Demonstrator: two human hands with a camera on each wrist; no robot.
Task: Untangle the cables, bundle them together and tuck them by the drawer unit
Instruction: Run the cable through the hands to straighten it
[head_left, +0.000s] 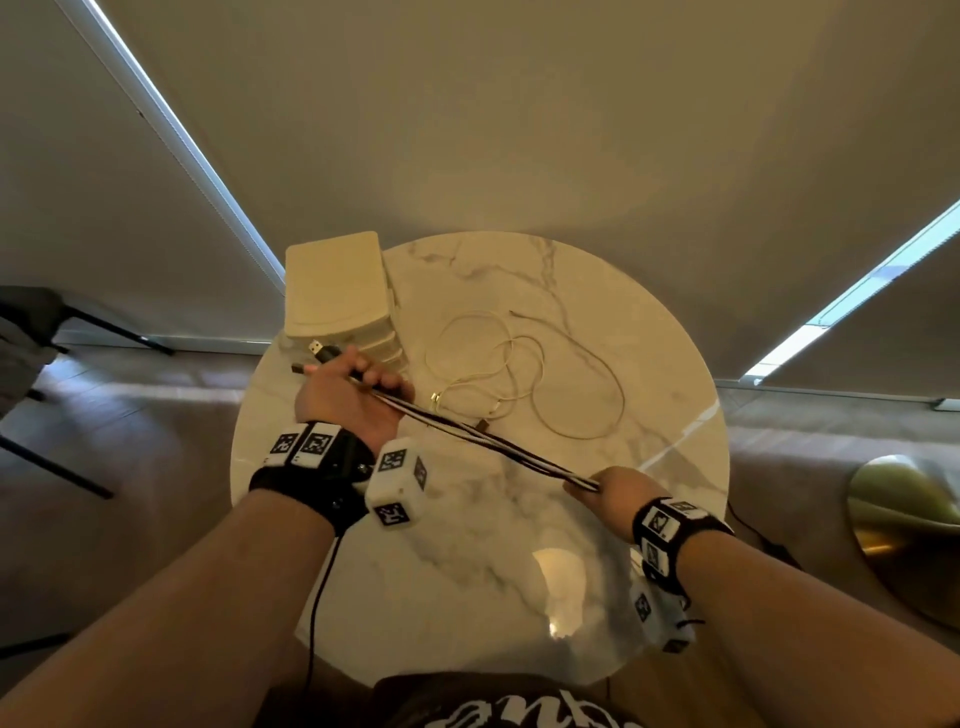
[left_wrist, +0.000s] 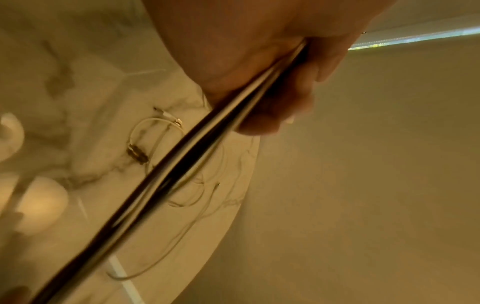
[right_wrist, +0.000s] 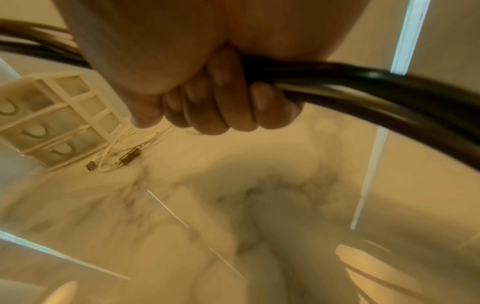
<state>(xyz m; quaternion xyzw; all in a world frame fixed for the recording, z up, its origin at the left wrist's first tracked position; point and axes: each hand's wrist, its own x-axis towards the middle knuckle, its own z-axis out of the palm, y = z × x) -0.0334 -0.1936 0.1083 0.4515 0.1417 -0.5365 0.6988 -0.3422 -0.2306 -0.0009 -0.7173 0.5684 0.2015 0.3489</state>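
A folded black cable (head_left: 493, 441) is stretched taut above the round marble table (head_left: 649, 338), several strands side by side. My left hand (head_left: 358, 387) grips one end, its fingers curled round the strands, and two USB plugs (head_left: 318, 351) stick out past the thumb. My right hand (head_left: 602, 486) grips the other end in a fist; the right wrist view shows its fingers (right_wrist: 221, 107) wrapped round the black cable (right_wrist: 363, 88). Loose white cables (head_left: 519, 374) lie in loops on the table. The cream drawer unit (head_left: 337, 286) stands at the table's far left, just beyond my left hand.
A dark chair (head_left: 52, 338) stands on the floor to the left. A gold rounded object (head_left: 909, 519) sits on the floor to the right. Closed blinds (head_left: 519, 130) hang behind the table. Small metal connectors (head_left: 437, 399) lie among the white cables.
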